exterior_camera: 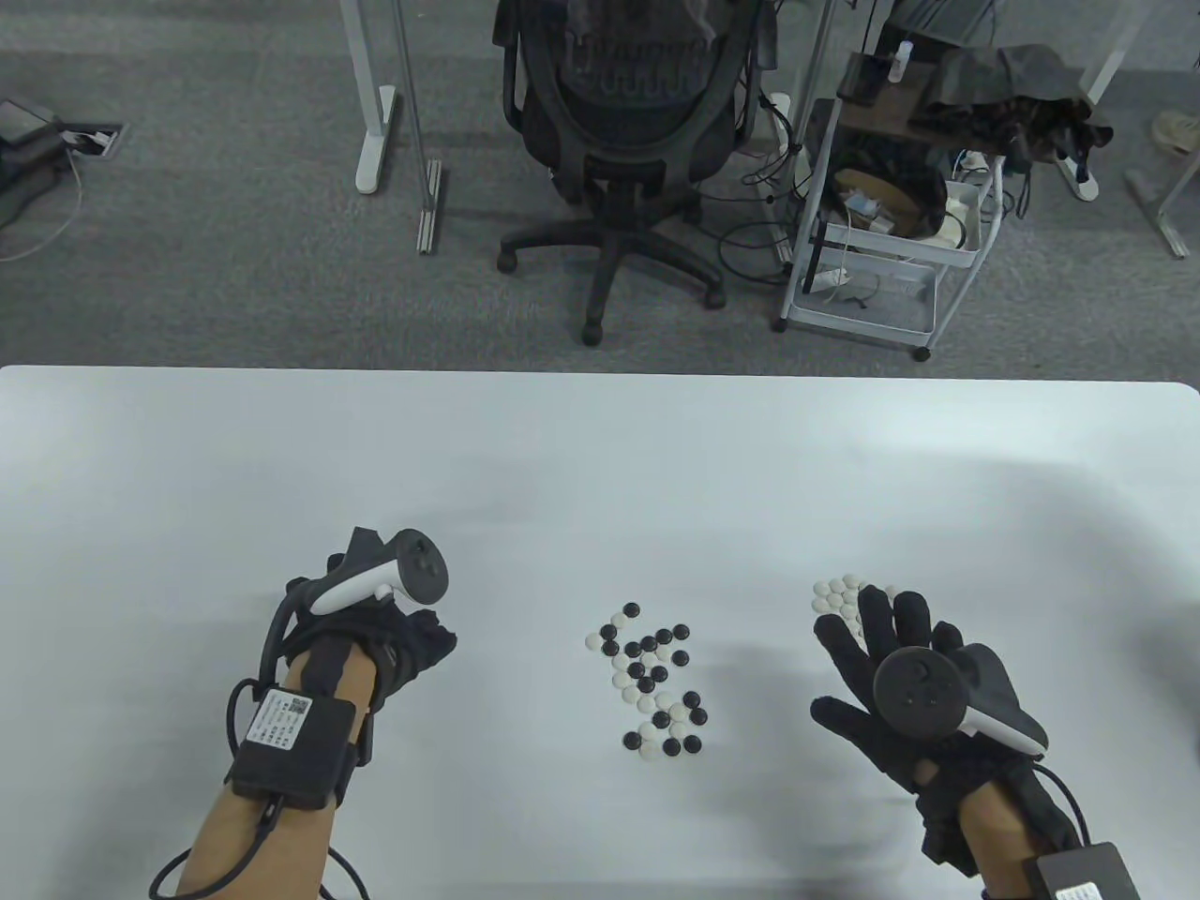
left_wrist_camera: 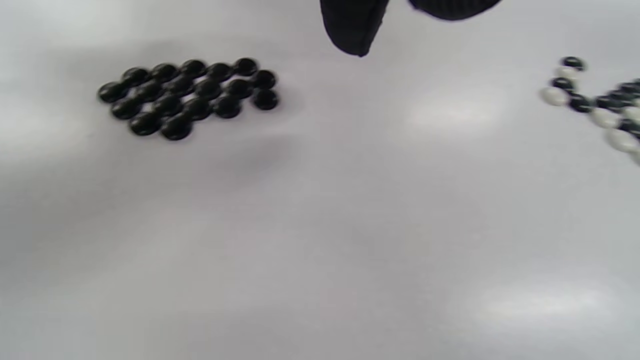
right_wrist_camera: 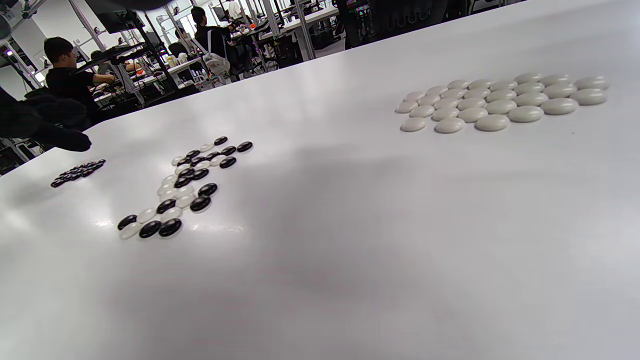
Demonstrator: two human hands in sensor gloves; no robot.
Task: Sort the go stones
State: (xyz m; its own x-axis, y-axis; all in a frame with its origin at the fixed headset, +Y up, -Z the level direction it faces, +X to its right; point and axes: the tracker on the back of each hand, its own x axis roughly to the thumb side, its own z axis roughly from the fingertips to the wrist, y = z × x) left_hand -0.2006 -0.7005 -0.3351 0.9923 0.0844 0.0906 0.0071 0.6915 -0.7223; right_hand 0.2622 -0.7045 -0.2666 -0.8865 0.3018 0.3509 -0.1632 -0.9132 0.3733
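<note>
Mixed stones [exterior_camera: 650, 689] lie on the tabletop [exterior_camera: 600, 450] between both hands. Right grip [exterior_camera: 914, 680] spread flat, empty, beside white stones [exterior_camera: 837, 594]; left grip [exterior_camera: 380, 633] curled, contents unclear.

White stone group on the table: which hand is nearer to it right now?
Right. The right hand has its fingertips at the white stone group, partly covering it; the left hand is across the table, beyond the mixed pile.

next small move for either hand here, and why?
Probably the right hand, spread open over the neat group of white stones, reaches left to the mixed pile of black and white stones for another white one. That pile is unsorted; the sorted group of black stones lies by the left hand.
</note>
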